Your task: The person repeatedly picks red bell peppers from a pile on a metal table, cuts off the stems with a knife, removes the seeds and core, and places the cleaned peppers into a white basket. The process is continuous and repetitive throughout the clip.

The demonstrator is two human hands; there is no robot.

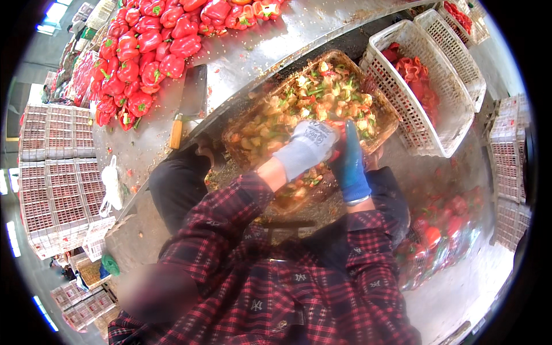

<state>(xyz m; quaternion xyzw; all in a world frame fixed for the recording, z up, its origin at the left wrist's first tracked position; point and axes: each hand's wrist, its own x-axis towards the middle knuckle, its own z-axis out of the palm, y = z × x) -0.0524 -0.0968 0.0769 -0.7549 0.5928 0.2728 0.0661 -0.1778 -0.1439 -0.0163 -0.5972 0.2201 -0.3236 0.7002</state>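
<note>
My left hand [307, 148], in a pale grey glove, and my right hand [351, 164], in a blue-coated glove, meet above a shallow crate [390, 109]. Between them shows a little of a red bell pepper [336, 154]; both hands are closed about it, though most of it and several fingertips are hidden. Pepper cores and stems [322, 86], pale with green and red bits, fill the crate below. It stands between my knees, its rim stained brown.
Whole red bell peppers [146, 54] lie heaped on a metal table [241, 63], with a wooden-handled cleaver [176, 132] at its edge. A white basket [445, 129] at right holds red pepper pieces. Bagged peppers [440, 230] lie near my right. Stacked crates [57, 167] stand at left.
</note>
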